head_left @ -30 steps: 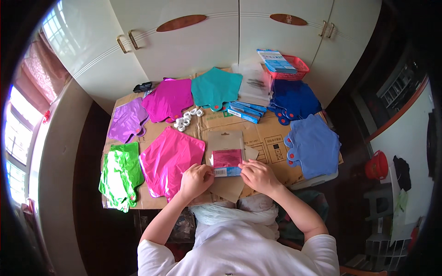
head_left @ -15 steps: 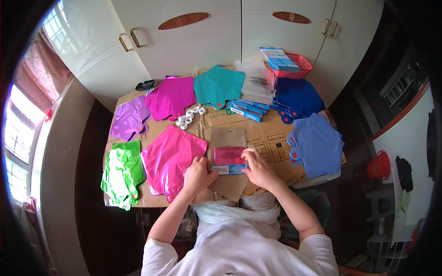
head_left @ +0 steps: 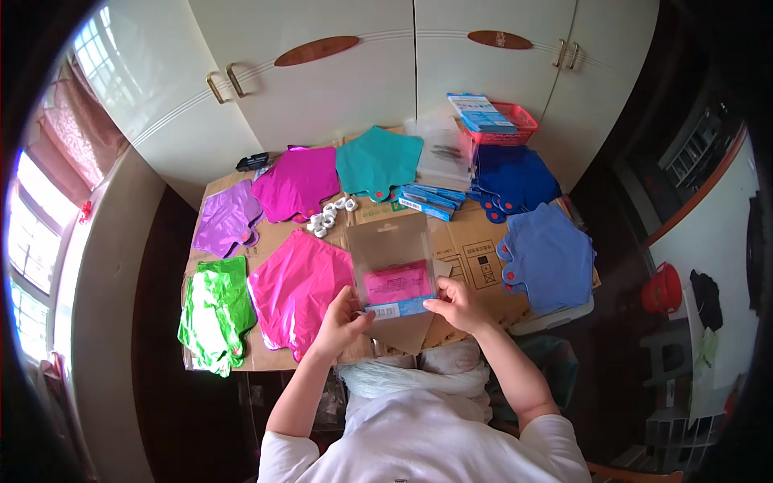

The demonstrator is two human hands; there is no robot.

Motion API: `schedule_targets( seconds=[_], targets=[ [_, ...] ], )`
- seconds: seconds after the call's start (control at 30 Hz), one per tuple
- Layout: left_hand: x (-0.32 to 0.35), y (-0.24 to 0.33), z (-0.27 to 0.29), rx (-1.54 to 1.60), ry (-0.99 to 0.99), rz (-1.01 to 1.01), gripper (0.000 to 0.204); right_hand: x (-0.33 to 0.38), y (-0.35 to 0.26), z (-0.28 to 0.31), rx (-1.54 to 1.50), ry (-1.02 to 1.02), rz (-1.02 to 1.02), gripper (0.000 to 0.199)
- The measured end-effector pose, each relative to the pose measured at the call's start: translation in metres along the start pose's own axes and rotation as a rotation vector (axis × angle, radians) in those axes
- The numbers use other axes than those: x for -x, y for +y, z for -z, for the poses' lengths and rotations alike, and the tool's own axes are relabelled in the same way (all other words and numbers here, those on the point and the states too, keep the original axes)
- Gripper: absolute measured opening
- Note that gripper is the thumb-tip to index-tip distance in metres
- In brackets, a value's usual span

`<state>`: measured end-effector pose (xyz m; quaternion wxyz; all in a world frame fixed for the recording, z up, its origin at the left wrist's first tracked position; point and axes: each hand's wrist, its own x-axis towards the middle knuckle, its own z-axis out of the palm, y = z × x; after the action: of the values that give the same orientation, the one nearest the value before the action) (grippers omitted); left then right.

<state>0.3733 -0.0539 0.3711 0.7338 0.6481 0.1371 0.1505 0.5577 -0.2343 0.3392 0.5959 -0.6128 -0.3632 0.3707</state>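
Note:
Between my hands is a clear plastic pouch [head_left: 388, 238] with a hang hole at its top. A folded pink sheet [head_left: 398, 282] and a blue strip with a barcode [head_left: 401, 307] show in its lower part. My left hand [head_left: 341, 325] is closed on the pouch's lower left corner, thumb on the near side. My right hand [head_left: 460, 307] pinches its lower right corner. Just left of the pouch lies a pile of shiny pink foil pieces [head_left: 299, 294], beside my left hand. A brown cardboard flap [head_left: 400, 334] shows under the pouch.
Around the cardboard-covered table [head_left: 475, 233] lie piles of foil pieces: green [head_left: 216, 314], lilac [head_left: 229, 216], magenta [head_left: 296, 183], teal [head_left: 378, 161], dark blue [head_left: 519, 175], light blue [head_left: 550, 258]. Farther back are white rings [head_left: 322, 221], blue cards [head_left: 431, 201], clear pouches [head_left: 444, 153] and a red basket [head_left: 519, 121].
Both hands have lifted and tilted the pouch toward me, so it looks larger. My fingers now grip its lower corners, and the folded pink sheet inside sits at a slant.

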Motion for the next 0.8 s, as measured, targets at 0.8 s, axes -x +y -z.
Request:
schedule_targets(
  seconds=[0.8],
  targets=[
    [0.016, 0.007, -0.026, 0.240, 0.118, -0.025, 0.027, 0.031, -0.043, -0.017, 0.056, 0.105, 0.024, 0.010]
  ],
)
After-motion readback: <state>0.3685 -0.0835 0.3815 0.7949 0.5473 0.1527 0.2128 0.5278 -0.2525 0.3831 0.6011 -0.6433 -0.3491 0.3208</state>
